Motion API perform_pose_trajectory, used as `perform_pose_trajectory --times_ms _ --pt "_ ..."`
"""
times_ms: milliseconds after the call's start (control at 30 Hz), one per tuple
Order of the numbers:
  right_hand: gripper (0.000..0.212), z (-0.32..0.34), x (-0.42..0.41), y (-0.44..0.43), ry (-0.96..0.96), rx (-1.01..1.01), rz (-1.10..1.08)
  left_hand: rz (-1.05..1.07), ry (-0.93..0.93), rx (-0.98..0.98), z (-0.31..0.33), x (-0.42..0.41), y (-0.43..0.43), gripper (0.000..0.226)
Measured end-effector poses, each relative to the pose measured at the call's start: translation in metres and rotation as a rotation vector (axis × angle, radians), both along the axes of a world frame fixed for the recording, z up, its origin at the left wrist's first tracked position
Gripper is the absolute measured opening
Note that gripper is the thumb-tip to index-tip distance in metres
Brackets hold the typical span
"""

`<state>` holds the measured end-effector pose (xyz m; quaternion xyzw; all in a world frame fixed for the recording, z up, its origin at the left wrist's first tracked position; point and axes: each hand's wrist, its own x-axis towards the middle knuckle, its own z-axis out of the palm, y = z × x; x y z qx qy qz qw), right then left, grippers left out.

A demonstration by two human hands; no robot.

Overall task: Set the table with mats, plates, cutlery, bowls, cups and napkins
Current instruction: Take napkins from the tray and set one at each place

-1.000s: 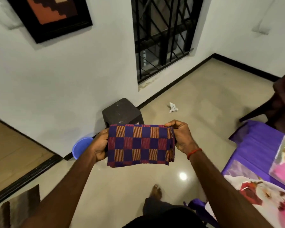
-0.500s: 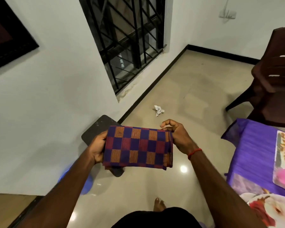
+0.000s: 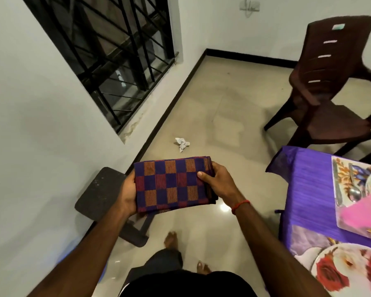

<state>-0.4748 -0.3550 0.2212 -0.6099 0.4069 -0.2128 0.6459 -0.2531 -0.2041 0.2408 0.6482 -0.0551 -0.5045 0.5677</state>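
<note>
Left grip (image 3: 128, 189), right grip (image 3: 217, 183) clasp one folded checked cloth (image 3: 169, 185) by opposite ends; one chair (image 3: 330, 103) beside purple table (image 3: 308, 189).

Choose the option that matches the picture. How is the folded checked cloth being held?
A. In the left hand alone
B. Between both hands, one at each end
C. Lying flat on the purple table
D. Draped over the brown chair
B: the left hand grips the left end of the checked cloth and the right hand grips the right end, thumb on top, above the floor.
</note>
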Motion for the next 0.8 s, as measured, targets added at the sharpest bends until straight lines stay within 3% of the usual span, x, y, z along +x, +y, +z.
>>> perform_pose_trajectory --times_ms 200,300,367,500,600,667,800 --pt "0.017 0.016 0.006 -0.051 0.125 -0.064 -0.051 -0.122 0.380 -0.192 -0.010 0.036 -0.051 0.067" --pt "0.020 0.033 0.006 -0.069 0.132 -0.036 -0.021 -0.299 0.553 -0.244 -0.012 0.051 -0.076 0.087" --pt "0.022 0.042 0.011 -0.084 0.139 -0.020 -0.023 -0.472 0.570 -0.199 -0.010 0.060 -0.103 0.096" --pt "0.020 0.054 0.015 -0.109 0.186 -0.026 -0.026 -0.706 0.723 -0.135 0.002 0.070 -0.153 0.077" --pt "0.018 0.066 0.022 -0.120 0.305 -0.135 -0.005 -0.934 0.676 -0.110 0.016 0.066 -0.188 0.052" --pt "0.016 0.071 0.025 -0.128 0.348 -0.184 -0.022 -1.102 0.575 -0.112 0.021 0.058 -0.210 0.056" --pt "0.032 0.074 0.012 -0.138 0.192 -0.076 -0.188 -1.202 0.421 -0.126 0.020 0.050 -0.244 0.058"
